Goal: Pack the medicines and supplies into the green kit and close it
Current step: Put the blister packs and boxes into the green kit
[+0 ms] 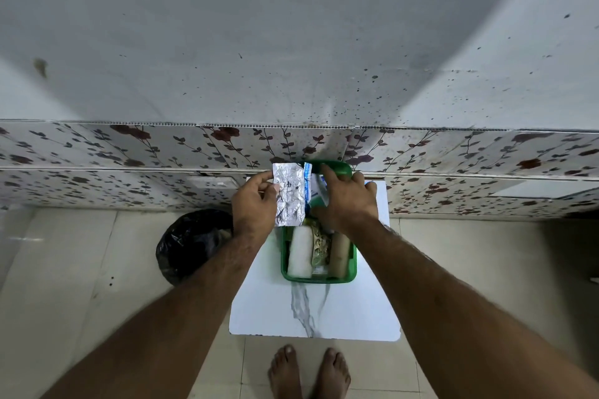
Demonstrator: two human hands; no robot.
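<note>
Nearest you, your bare feet [309,369] stand on the tiled floor at the edge of the small white marbled tabletop [324,311]. On it sits the green kit [319,278], open, with its lid [335,168] raised at the far side against the floral wall panel [129,146]. The near part of the kit already holds a white gauze roll [300,251], a gold foil strip [319,244] and a beige bandage roll [338,256], lying side by side.

Above the far part, your left hand [254,204] pinches a crumpled silver blister strip [289,194] by its left edge. Your right hand [348,199] is closed on a white and blue packet [316,189] just beside it, fingers curled over it.

You appear to be mid-packing. The next move likely calls for lowering both items into the free far end, laid flat so the lid can swing down and shut. A black bin bag [191,243] sits on the floor to your left.
</note>
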